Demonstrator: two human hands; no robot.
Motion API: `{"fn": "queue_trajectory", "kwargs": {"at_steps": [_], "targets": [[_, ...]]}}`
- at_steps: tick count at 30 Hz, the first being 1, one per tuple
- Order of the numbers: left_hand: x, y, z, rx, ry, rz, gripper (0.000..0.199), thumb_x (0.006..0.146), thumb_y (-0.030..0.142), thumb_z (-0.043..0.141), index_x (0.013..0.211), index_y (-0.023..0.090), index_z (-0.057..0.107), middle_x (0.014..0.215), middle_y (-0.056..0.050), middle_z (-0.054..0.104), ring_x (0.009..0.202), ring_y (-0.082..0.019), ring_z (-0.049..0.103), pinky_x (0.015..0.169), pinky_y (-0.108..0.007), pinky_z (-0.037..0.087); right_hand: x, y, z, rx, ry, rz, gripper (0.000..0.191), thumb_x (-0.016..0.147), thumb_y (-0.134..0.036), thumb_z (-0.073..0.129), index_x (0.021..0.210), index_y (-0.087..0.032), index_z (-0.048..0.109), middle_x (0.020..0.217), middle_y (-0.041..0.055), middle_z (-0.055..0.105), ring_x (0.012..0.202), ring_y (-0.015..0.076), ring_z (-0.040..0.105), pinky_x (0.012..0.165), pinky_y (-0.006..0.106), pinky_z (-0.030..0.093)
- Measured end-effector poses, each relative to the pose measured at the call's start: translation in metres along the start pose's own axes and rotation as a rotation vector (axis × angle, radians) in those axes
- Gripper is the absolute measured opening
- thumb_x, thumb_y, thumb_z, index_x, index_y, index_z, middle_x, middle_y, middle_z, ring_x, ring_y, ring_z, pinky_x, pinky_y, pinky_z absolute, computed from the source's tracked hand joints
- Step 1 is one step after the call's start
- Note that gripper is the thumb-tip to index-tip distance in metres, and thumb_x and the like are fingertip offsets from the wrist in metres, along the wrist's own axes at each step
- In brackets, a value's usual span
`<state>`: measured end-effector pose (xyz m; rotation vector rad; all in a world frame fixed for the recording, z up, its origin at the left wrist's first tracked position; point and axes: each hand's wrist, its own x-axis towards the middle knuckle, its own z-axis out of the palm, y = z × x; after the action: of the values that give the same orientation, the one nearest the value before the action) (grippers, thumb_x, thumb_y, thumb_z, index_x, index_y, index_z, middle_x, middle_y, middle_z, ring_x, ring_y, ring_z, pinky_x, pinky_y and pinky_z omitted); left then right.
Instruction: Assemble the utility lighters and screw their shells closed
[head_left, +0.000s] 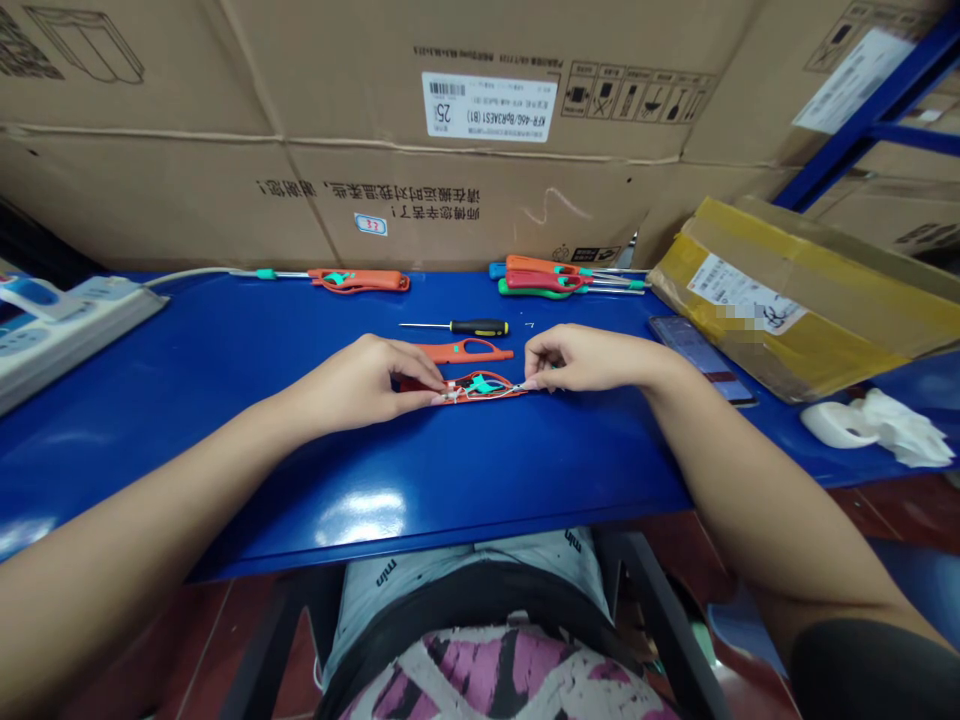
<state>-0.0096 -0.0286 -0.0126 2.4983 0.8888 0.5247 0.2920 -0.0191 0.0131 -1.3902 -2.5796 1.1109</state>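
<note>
left hand (367,382) pinches one end of the opened orange lighter (480,386), right hand (574,357) the other, just nearer than the screwdriver (480,327). so yeah, guts and wires showing, orange cover half (465,351) off beside it, not closed up. closed-looking orange lighter (382,280) past the screwdriver to the left, lighter pile (536,279) past it right.

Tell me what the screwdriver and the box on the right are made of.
Screwdriver: probably a plastic or rubber handle, matte black with yellow; its shaft looks like metal, being thin and silvery.
Box: likely cardboard, its brown flaps partly under glossy yellowish tape.
</note>
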Motion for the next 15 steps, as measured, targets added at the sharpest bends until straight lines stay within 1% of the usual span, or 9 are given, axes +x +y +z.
{"fn": "queue_trajectory", "kwargs": {"at_steps": [3, 7, 12, 15], "targets": [[-0.0001, 0.0004, -0.0004, -0.011, 0.002, -0.005, 0.021, 0.087, 0.04, 0.072, 0.097, 0.024, 0.083, 0.1, -0.003, 0.081, 0.092, -0.021, 0.076, 0.087, -0.031, 0.061, 0.0007, -0.0003, 0.0002, 0.003, 0.0, 0.017, 0.022, 0.084, -0.039, 0.064, 0.084, -0.016, 0.065, 0.078, 0.0052, 0.07, 0.069, 0.0152, 0.062, 0.062, 0.026, 0.044], [0.0001, -0.0003, 0.0, -0.026, 0.004, -0.014, 0.021, 0.086, 0.04, 0.073, 0.096, 0.024, 0.083, 0.099, -0.004, 0.081, 0.091, -0.021, 0.076, 0.087, -0.031, 0.061, 0.0038, -0.0001, 0.0024, -0.011, 0.046, 0.039, 0.019, 0.082, -0.035, 0.066, 0.079, -0.017, 0.066, 0.075, 0.0043, 0.069, 0.068, 0.0149, 0.061, 0.061, 0.026, 0.044], [0.0005, -0.001, 0.001, -0.034, 0.007, 0.007, 0.021, 0.087, 0.039, 0.073, 0.097, 0.024, 0.083, 0.099, -0.003, 0.081, 0.091, -0.02, 0.076, 0.086, -0.03, 0.06, 0.0061, 0.0014, 0.0045, 0.115, 0.031, 0.118, 0.016, 0.079, -0.032, 0.069, 0.074, -0.018, 0.065, 0.069, 0.0016, 0.066, 0.065, 0.0142, 0.061, 0.059, 0.025, 0.048], [0.0007, 0.0001, 0.0016, -0.011, -0.004, 0.018, 0.021, 0.089, 0.038, 0.072, 0.098, 0.023, 0.083, 0.099, -0.002, 0.081, 0.092, -0.019, 0.076, 0.087, -0.029, 0.059, 0.0053, 0.0017, 0.0041, 0.144, 0.028, 0.15, 0.016, 0.078, -0.032, 0.071, 0.074, -0.018, 0.065, 0.068, 0.0015, 0.065, 0.064, 0.0138, 0.061, 0.059, 0.024, 0.049]]}}
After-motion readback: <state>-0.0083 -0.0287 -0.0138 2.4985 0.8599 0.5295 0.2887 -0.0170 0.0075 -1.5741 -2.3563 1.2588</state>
